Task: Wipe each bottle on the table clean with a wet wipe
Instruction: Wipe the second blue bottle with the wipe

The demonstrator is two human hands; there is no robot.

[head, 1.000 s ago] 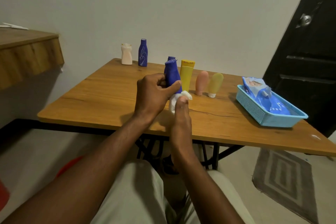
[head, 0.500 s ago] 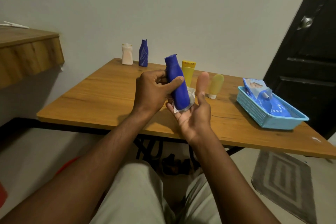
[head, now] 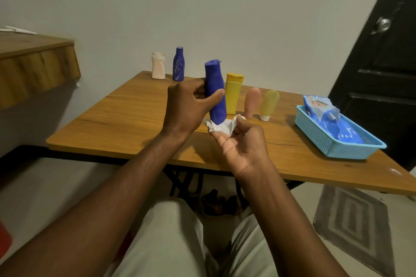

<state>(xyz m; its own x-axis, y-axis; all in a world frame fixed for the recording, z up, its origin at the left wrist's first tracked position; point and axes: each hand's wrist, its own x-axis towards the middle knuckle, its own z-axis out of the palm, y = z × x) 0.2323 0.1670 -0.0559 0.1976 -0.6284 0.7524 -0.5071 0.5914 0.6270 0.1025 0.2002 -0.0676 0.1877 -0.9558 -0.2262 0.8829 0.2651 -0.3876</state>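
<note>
My left hand grips a blue bottle upright above the wooden table, thumb across its front. My right hand, palm up, holds a white wet wipe against the bottle's bottom end, fingers curled round the wipe. Behind stand a yellow bottle, a pink tube and a pale yellow tube. At the table's far edge are a white bottle and a second blue bottle.
A light blue basket at the right of the table holds a blue wet-wipe pack. A wooden shelf juts out at the left. A black door and a grey mat are at the right.
My right hand dropped from alongside the bottle's side to under its bottom end, with the wipe now bunched there. My left hand tilted the bottle more upright.
</note>
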